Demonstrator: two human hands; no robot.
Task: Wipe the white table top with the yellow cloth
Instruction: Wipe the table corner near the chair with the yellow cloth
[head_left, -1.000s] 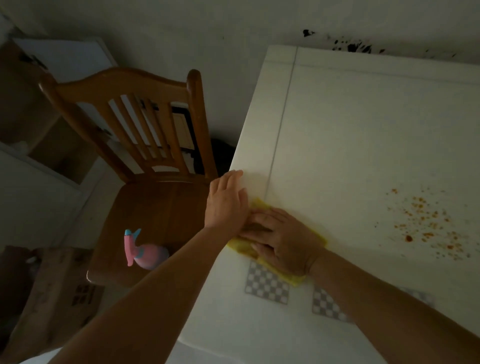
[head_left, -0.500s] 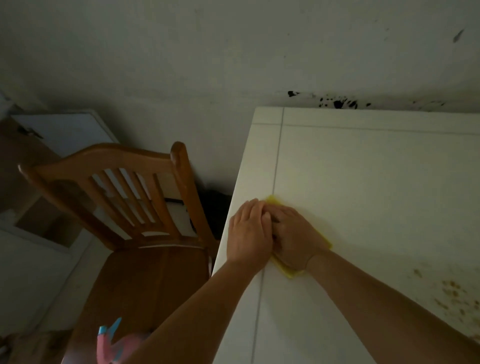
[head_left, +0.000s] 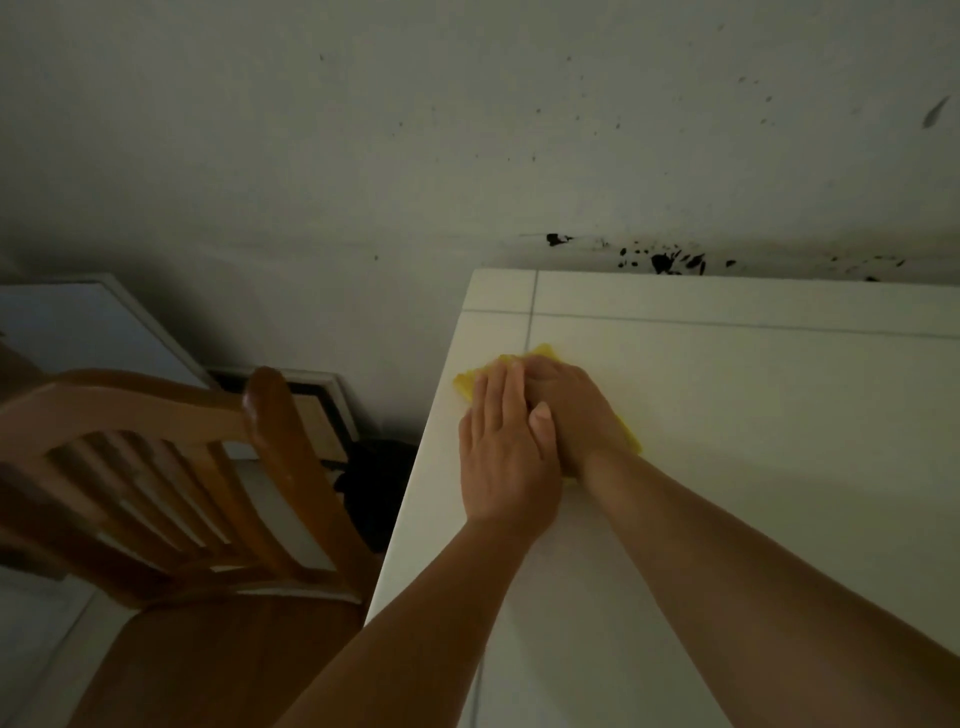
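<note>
- The left hand's fingers lie flat and pressed together, not pinching anything; they rest partly on the yellow cloth and partly over the right hand.
- The right hand's fingers are mostly hidden under the left hand, so I cannot tell whether they are spread or curled; what shows suggests a flat palm pressing down.
- The left hand overlaps the right hand, both stacked on the cloth.
- The cloth lies flat on the white surface close to its left edge and near the far left corner, with yellow showing at the far left and at the right of the hands.
- To do this stroke well, keep the palms flat and the pressure even, so the cloth slides and does not bunch.
- Watch the left edge: a stroke further left could push the cloth off toward the wooden chair.
- The strip between the cloth and the stained wall likely needs a pass, working along the thin seam lines.
</note>
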